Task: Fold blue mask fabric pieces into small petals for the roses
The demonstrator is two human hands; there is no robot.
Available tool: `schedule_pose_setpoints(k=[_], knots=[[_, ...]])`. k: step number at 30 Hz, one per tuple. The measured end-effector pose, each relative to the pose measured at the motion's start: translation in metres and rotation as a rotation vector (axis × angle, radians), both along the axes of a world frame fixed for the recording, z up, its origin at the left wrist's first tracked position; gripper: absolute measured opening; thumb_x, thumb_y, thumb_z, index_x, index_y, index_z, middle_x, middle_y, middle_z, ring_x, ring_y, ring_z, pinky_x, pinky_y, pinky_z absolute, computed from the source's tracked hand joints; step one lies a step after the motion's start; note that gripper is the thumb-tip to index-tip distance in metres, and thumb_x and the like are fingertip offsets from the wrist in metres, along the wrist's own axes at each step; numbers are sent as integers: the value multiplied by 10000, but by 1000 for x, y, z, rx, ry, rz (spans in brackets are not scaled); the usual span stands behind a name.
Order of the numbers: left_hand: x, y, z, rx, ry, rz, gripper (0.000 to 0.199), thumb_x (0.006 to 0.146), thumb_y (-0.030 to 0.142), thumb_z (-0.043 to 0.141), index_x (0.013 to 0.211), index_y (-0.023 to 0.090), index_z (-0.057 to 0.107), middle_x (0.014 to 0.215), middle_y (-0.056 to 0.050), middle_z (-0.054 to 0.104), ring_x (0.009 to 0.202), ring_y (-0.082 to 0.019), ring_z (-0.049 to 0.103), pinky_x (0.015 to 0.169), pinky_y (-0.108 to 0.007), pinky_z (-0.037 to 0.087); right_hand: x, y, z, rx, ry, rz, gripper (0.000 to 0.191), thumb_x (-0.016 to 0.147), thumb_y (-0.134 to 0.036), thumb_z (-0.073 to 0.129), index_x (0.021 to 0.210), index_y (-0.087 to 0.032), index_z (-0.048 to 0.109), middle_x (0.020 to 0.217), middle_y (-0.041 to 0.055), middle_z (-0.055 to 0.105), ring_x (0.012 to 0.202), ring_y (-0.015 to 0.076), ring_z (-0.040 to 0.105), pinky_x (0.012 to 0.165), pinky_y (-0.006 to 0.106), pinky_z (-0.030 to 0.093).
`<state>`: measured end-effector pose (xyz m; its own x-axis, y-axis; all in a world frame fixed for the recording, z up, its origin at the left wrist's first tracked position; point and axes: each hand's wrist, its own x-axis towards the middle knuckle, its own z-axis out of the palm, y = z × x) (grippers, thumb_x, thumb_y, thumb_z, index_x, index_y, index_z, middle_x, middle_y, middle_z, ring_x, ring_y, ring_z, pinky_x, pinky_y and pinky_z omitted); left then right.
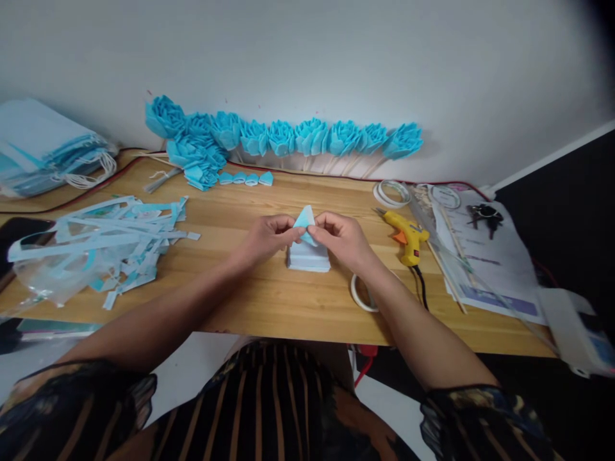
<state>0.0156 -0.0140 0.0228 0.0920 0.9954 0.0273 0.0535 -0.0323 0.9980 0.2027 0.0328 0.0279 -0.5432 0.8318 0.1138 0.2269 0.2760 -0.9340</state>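
Between my two hands is a small folded piece of light blue paper [304, 221], its tip pointing up. My left hand [273, 237] pinches its left side with thumb and finger. On the right side, my right hand [339, 237] pinches it too, the thumb over the lower part. Just under the piece, a stack of white and pale blue squares [308, 261] rests on the wooden table [269, 307]. Several small folded blue pieces [252, 180] lie in a row farther back.
Blue flowers on sticks [312, 136] lean against the wall. Paper strips [120, 237] and a blue stack [43, 147] lie left. At right are a yellow glue gun [408, 237], tape rolls [391, 193], keys [485, 215] and printed sheets [500, 269]. Another roll [356, 294] sits by my right forearm.
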Motion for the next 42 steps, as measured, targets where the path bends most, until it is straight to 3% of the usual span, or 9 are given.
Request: schedule_pose_setpoints(k=[7, 11, 14, 17, 22, 26, 32, 37, 42], knots=[[-3, 2, 1, -29, -78, -2, 337, 709, 451, 788, 698, 153, 631, 630, 3, 645, 518, -71, 507, 510, -208, 407, 1, 0, 5, 33, 69, -45, 245, 888, -407, 622, 781, -187, 641, 682, -23, 568, 637, 113, 493, 610, 261, 392], [-5, 3, 0, -47, -197, 64, 301, 735, 404, 782, 675, 152, 629, 605, 4, 628, 508, -66, 508, 514, -208, 407, 3, 3, 8, 108, 106, -131, 231, 885, -337, 623, 1068, -218, 699, 943, 32, 702, 839, 166, 624, 747, 307, 500], [-6, 4, -1, -92, -291, 81, 287, 736, 374, 783, 659, 155, 614, 589, 6, 619, 493, -64, 507, 499, -208, 394, 4, 2, 10, 221, 62, -82, 316, 862, -249, 627, 1172, -272, 688, 1205, 50, 685, 1112, 217, 621, 862, 355, 537], [-6, 4, 0, -133, -344, 72, 281, 722, 363, 794, 667, 153, 617, 592, 10, 620, 483, -62, 511, 486, -206, 388, 4, 0, 11, 336, 34, -3, 351, 865, -173, 607, 1169, -324, 695, 1356, 35, 616, 1272, 237, 561, 978, 420, 521], [-6, 5, -3, -141, -342, 65, 300, 720, 376, 809, 670, 150, 618, 597, 11, 631, 481, -58, 518, 488, -196, 382, 5, 1, 10, 480, -25, 60, 325, 864, -147, 658, 1092, -366, 730, 1416, -3, 580, 1350, 257, 509, 1147, 529, 372], [-7, 6, -8, -123, -301, 60, 307, 731, 386, 800, 662, 151, 615, 593, 12, 626, 489, -58, 515, 490, -197, 370, 5, 4, 7, 495, -11, 84, 166, 877, -213, 691, 959, -341, 758, 1378, -7, 603, 1329, 249, 527, 1133, 524, 376], [-5, 4, -2, -90, -207, 92, 334, 705, 425, 804, 653, 152, 619, 588, 9, 624, 494, -64, 502, 499, -212, 385, 3, 2, 6, 367, 17, 46, 71, 872, -258, 696, 892, -290, 755, 1313, 29, 652, 1278, 250, 575, 1110, 507, 393], [-3, 3, 2, -50, -144, 86, 353, 693, 445, 810, 646, 153, 617, 577, 10, 617, 494, -68, 495, 495, -215, 392, 1, 2, 0, 149, 122, 62, 101, 879, -348, 692, 913, -258, 721, 1203, 41, 709, 1130, 218, 648, 1004, 420, 476], [-3, 2, 2, -31, -122, 68, 358, 698, 452, 804, 644, 154, 614, 575, 5, 621, 493, -71, 490, 499, -215, 396, -1, 2, -4, 37, 124, 13, 217, 827, -427, 729, 886, -224, 679, 940, 24, 720, 866, 176, 652, 838, 346, 509]])
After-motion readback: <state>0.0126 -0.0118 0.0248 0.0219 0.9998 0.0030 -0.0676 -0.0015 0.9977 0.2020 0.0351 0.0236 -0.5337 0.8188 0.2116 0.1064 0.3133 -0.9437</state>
